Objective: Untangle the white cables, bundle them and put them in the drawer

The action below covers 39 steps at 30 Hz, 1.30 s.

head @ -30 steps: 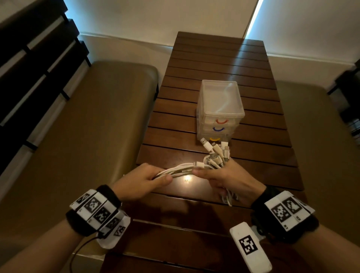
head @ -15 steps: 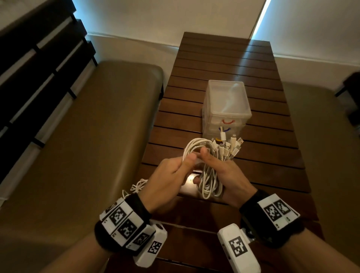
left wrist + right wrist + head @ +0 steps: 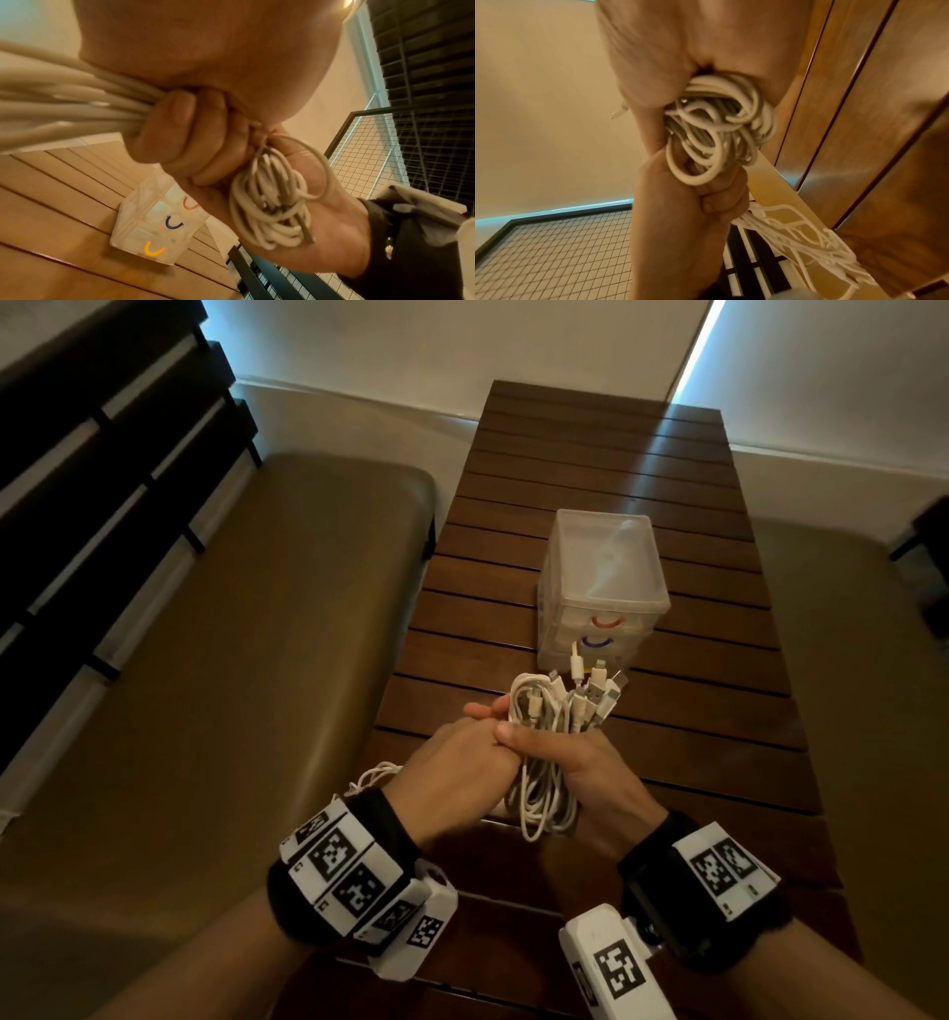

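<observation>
Right hand (image 3: 590,773): fingers curled round the white cables (image 3: 544,752), grasping them at mid-length. Left hand (image 3: 462,773): pressed against the right, fingers wrapped round the same cables, whose loose strands trail out behind its wrist.

White cables: folded into a loose hank; loops hang below the hands, connector ends fan upward above the fingers. Held above the near part of the slatted wooden table (image 3: 513,588), not resting on it.

Drawer unit (image 3: 601,577): translucent plastic, 3 drawers with red, blue and yellow handles, all shut; stands on the table just beyond the connector ends. Padded benches (image 3: 231,660) flank the table on both sides.
</observation>
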Each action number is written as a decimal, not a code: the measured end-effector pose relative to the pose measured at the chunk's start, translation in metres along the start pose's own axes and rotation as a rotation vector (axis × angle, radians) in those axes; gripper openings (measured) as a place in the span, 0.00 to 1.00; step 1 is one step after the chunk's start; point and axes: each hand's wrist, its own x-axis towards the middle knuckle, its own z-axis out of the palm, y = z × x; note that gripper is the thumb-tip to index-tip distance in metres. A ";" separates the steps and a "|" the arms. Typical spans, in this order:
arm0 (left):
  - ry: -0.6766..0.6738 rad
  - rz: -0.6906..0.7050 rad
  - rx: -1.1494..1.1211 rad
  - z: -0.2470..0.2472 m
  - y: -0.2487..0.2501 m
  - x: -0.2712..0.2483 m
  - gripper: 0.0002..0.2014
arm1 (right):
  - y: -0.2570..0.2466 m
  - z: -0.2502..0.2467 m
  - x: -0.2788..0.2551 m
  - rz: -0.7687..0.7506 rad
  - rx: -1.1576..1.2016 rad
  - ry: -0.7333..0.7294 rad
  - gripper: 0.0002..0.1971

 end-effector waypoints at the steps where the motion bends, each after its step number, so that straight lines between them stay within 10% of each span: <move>1: 0.048 0.018 0.064 -0.001 0.002 0.001 0.15 | 0.002 0.000 0.000 0.024 0.031 0.016 0.13; 5: 0.220 0.197 0.244 0.006 0.006 -0.006 0.20 | 0.000 0.001 0.001 0.072 0.043 0.067 0.20; 9: 0.329 0.103 -0.088 0.014 0.007 -0.020 0.25 | -0.002 0.004 0.003 0.056 0.045 0.143 0.24; 20: 0.186 0.088 -0.410 0.008 -0.014 -0.016 0.34 | -0.001 0.017 -0.005 0.062 0.198 0.082 0.09; 26: 0.072 0.137 -0.647 0.003 -0.016 -0.009 0.36 | -0.005 0.014 -0.003 0.059 0.073 -0.042 0.22; 35: 0.419 -0.034 -0.776 0.034 -0.034 -0.033 0.55 | 0.004 0.023 0.010 0.082 0.230 -0.003 0.21; 39: 0.133 0.080 -0.537 0.030 -0.073 -0.035 0.21 | 0.009 0.028 0.015 0.051 0.310 -0.039 0.14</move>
